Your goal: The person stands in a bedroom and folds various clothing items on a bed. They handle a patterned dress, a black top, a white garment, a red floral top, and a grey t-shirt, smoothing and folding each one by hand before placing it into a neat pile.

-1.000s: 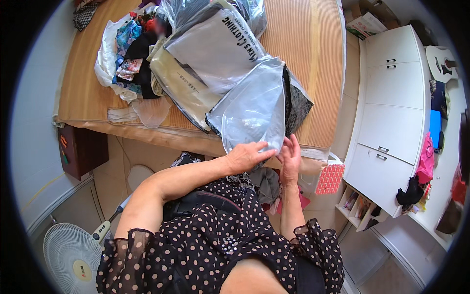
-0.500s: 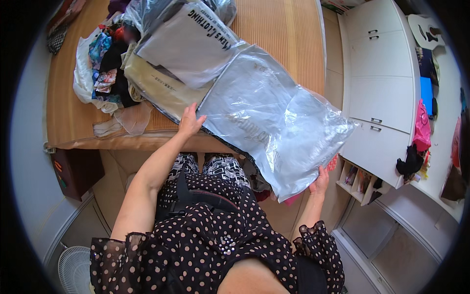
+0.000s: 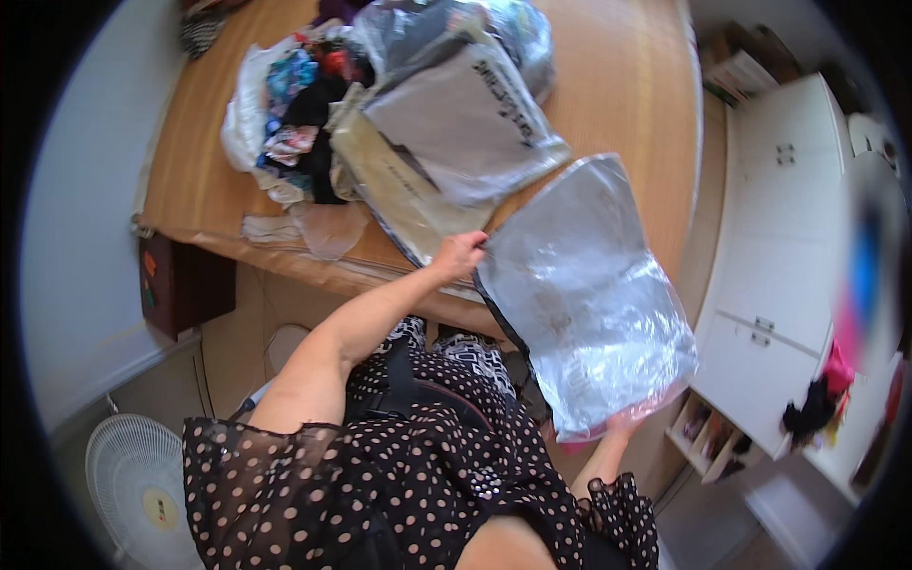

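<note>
A large silvery translucent plastic garment bag point(image 3: 579, 294) with a dark edge hangs between my hands, partly over the mat-covered bed's near edge. My left hand point(image 3: 459, 255) is closed on its upper left edge. At the lower right corner, my right hand point(image 3: 619, 426) grips the bag, its fingers partly covered by plastic and blurred. Just beyond my left hand lie a white-faced clothing bag point(image 3: 446, 123) with dark lettering and a yellowish plastic bag point(image 3: 389, 185) under it.
Clothes point(image 3: 309, 114) in a white bag lie at the left of the bed point(image 3: 617, 76). More plastic bags point(image 3: 518, 38) are heaped behind. A white cabinet point(image 3: 774, 228) stands to the right, a white fan point(image 3: 138, 475) at the lower left.
The silvery bag has come away from the white-faced bag and now shows a free upper edge. My left hand has closed on its edge. The whole view has shifted.
</note>
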Demonstrator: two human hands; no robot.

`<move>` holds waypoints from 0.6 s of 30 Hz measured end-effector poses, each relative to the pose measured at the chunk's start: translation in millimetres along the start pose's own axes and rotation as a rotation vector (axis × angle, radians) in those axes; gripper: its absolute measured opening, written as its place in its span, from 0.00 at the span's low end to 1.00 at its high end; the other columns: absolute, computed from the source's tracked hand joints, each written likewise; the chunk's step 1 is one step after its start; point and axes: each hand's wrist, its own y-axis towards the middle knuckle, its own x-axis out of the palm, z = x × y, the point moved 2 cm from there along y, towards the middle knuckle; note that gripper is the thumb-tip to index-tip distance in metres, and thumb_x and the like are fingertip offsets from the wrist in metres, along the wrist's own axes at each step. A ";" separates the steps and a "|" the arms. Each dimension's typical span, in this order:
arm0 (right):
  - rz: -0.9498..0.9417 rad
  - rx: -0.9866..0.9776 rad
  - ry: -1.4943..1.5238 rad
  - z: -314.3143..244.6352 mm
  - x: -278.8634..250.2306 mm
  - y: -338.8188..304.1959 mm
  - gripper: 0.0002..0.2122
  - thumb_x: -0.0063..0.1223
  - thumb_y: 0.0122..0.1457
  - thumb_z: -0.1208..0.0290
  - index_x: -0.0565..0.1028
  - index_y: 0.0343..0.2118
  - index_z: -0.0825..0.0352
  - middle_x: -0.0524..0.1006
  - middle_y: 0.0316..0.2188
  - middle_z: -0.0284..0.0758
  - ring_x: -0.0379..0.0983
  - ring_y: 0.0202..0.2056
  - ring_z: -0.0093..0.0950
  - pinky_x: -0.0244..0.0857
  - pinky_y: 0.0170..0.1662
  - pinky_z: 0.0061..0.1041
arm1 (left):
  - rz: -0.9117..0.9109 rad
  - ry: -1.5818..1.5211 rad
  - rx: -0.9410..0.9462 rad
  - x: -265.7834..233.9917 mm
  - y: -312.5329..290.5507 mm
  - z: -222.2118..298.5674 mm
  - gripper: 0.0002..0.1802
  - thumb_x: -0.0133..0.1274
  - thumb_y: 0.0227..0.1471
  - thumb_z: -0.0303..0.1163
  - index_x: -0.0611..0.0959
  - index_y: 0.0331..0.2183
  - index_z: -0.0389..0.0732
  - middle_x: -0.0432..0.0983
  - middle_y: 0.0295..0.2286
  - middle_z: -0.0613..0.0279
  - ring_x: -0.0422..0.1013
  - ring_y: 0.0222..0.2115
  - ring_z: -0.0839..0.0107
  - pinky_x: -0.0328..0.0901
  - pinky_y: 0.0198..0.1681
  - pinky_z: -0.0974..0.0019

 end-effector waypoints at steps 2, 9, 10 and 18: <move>-0.132 0.039 -0.055 14.7 25.2 -1.9 0.22 0.44 0.52 0.72 0.58 0.51 0.70 0.66 0.44 0.40 0.64 0.43 0.37 0.61 0.45 0.37 | 0.017 -0.119 0.010 -5.5 -17.7 1.1 0.14 0.45 0.41 0.28 0.74 0.34 0.38 0.71 0.22 0.57 0.67 0.24 0.73 0.62 0.30 0.69; -0.466 0.096 -0.537 86.5 136.6 -47.9 0.22 0.47 0.50 0.72 0.60 0.49 0.69 0.69 0.40 0.37 0.67 0.39 0.32 0.63 0.42 0.34 | -0.159 -0.195 0.170 -41.0 -87.2 28.7 0.14 0.44 0.41 0.29 0.75 0.34 0.38 0.70 0.32 0.58 0.66 0.35 0.72 0.61 0.39 0.70; -0.462 0.079 -0.681 99.6 158.6 -58.2 0.22 0.48 0.49 0.74 0.61 0.49 0.69 0.69 0.38 0.35 0.67 0.38 0.30 0.63 0.41 0.31 | -0.238 -0.199 0.201 -45.2 -91.6 36.0 0.16 0.46 0.42 0.32 0.74 0.36 0.37 0.70 0.34 0.58 0.65 0.38 0.71 0.60 0.41 0.68; -1.483 -0.186 -1.355 244.5 324.3 -133.6 0.21 0.49 0.47 0.74 0.64 0.47 0.68 0.72 0.35 0.37 0.69 0.35 0.27 0.62 0.41 0.24 | 0.054 -0.587 -0.014 -136.7 -134.6 29.2 0.38 0.59 0.38 0.32 0.59 0.48 0.35 0.65 0.39 0.58 0.62 0.41 0.70 0.59 0.45 0.67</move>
